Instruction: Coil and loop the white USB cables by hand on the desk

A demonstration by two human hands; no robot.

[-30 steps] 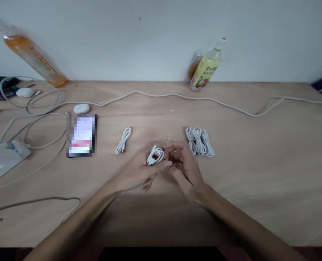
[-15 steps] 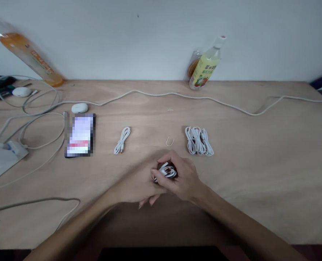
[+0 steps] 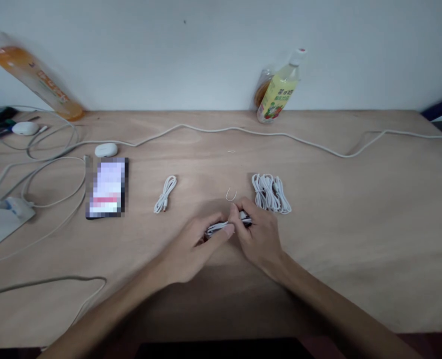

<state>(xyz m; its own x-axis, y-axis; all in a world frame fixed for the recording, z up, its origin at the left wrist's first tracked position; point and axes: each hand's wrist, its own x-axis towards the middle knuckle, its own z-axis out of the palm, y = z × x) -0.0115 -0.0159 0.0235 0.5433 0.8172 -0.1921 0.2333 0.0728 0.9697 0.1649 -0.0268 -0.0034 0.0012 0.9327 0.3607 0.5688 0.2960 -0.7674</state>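
Between my two hands, just above the table's middle, is a folded white charging cable (image 3: 218,228). My left hand (image 3: 196,244) is closed round its left part, thumb along the top. My right hand (image 3: 260,232) pinches its right end, where a pale plug shows partly; the fingers hide the rest. Just beyond my fingertips lies a short bent white twist tie (image 3: 230,195). Several bundled white cables (image 3: 271,193) sit side by side beyond my right hand. A single bundled white cable (image 3: 165,194) lies to the left.
A phone (image 3: 108,187) and a white earbud case (image 3: 106,149) lie at left, near tangled cords and a power strip (image 3: 7,217). One long white cord (image 3: 221,130) crosses the table's back. An orange drink bottle (image 3: 37,82) and a yellow-labelled bottle (image 3: 280,92) stand by the wall.
My left hand has turned and now grips the cable's left part from the side. My right hand has shifted slightly to the right, and the cable lies more stretched sideways between both hands.
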